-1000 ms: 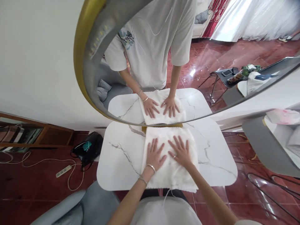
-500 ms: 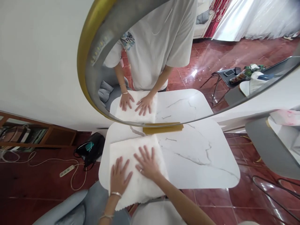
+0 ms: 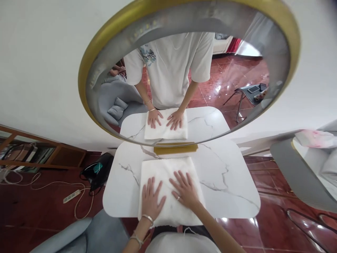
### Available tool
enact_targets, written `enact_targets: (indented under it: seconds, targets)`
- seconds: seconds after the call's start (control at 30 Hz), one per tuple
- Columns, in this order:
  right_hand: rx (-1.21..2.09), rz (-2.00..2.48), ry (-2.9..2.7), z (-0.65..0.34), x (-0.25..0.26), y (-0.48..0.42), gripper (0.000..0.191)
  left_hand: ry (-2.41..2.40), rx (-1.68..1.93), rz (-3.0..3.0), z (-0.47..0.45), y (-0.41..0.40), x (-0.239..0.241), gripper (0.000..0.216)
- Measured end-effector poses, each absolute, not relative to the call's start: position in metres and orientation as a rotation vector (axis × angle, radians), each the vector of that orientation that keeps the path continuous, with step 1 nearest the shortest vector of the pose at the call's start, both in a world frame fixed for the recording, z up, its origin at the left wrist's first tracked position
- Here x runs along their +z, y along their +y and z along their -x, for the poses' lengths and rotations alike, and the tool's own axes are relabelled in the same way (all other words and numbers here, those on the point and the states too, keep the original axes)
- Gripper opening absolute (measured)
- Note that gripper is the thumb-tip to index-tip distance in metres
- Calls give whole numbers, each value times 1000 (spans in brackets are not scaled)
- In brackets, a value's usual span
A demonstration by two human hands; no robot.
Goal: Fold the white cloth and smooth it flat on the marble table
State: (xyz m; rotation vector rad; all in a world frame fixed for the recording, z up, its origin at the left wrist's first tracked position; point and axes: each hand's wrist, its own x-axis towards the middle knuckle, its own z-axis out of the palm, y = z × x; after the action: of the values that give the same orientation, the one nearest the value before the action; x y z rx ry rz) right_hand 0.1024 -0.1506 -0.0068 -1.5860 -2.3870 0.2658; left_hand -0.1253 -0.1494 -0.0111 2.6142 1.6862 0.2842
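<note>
A folded white cloth, soft like a towel, lies flat on the white marbled table, its near edge reaching over the front edge. My left hand rests on the cloth's left part, palm down with fingers spread. On the right part lies my right hand, also flat with fingers apart and a ring on one finger. Bracelets circle my left wrist. Both hands press on the cloth without gripping it. The round gold-framed mirror repeats the hands and cloth.
Against the wall, the mirror stands on a gold base at the table's back. A grey chair is at lower left. On the red floor lie a black bag and a power strip. Another table stands at right.
The cloth has shifted right across the table, from its left side to about the middle, with both hands flat on it. The view has tilted, so more of the mirror shows.
</note>
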Motion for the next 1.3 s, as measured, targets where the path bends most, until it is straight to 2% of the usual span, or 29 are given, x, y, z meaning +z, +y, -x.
enact_targets:
  seconds: [0.27,0.47,0.67,0.97,1.3]
  targets:
    - [3,1825,-2256,-251,-17,-196,60,1318,312,-2648,-26,-149,-10,70]
    - [-125,1887,-2172,-320,-24,-199,59,1220,347,-2662,-99,-135,-9,71]
    - [-122,1922,-2165,-344,-20,-147,49,1318,396,-2608,-126,-100,-11,64]
    - [-78,1913,-2190,-349,-19,-56,49,1615,447,-2511,-148,-39,-7,65]
    - [-81,1897,-2209,-364,-26,-9,49,1758,267,-2322,-177,19,7,58]
